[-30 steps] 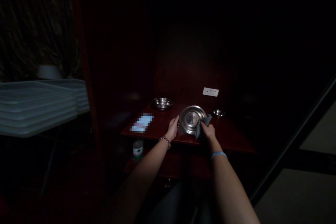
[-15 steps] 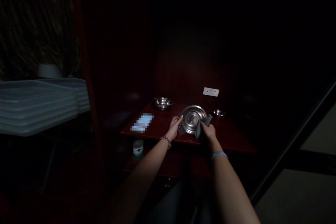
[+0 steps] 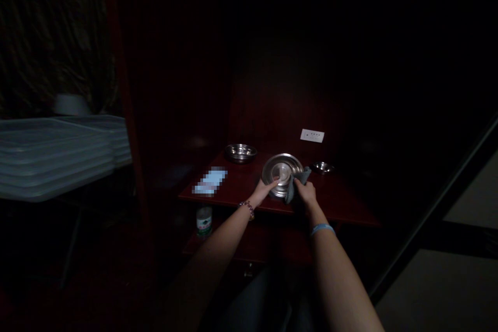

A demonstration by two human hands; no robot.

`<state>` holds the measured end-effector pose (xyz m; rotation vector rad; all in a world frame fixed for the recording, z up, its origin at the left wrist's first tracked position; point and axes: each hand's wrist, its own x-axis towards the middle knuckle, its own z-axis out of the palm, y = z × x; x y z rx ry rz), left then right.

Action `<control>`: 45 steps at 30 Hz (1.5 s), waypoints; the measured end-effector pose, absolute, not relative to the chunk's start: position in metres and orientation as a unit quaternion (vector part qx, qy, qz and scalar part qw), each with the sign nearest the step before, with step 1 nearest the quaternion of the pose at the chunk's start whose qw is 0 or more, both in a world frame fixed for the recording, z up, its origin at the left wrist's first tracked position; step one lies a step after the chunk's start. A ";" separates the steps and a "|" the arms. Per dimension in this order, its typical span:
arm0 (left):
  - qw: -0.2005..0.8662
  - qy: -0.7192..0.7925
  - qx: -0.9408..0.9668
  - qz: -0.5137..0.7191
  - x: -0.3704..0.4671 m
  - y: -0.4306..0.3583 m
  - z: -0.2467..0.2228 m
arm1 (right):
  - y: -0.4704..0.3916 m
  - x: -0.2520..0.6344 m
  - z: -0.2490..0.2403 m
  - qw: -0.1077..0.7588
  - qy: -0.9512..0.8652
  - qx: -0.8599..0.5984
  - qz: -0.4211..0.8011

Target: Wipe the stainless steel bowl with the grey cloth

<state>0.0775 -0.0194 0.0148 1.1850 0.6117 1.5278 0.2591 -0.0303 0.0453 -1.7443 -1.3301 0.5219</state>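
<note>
A shiny metal bowl [image 3: 280, 162] is tilted up toward me above the dark red shelf [image 3: 342, 202]. My left hand [image 3: 263, 191] grips its lower left side, the thumb lying over the inside and the other fingers hidden behind. Bunched in my right hand [image 3: 306, 193] is a grey cloth [image 3: 292, 187], pressed on the bowl's right rim. Farther back on the left sit more metal bowls [image 3: 241, 153], apparently stacked. A smaller metal bowl [image 3: 323, 167] rests to the right, behind my right hand.
A blurred bright, flat item [image 3: 210, 181] lies at the shelf's left front. Below stands a bottle [image 3: 204, 222] with a green-and-white label. The back wall carries a white socket plate [image 3: 312, 136]. Clear plastic containers [image 3: 58, 158] are stacked far left.
The bowl has shifted slightly left between my hands. My left thumb has moved from the rim farther in over the inside. The cloth has moved a little left with my right hand.
</note>
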 end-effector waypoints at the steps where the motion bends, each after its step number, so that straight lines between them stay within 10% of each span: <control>1: 0.527 0.251 0.505 0.636 0.079 -0.020 0.015 | -0.030 0.258 0.046 0.429 -0.533 -0.698 0.211; 45: 0.530 0.332 0.429 0.652 0.076 -0.014 0.011 | -0.033 0.263 0.040 0.426 -0.521 -0.712 0.202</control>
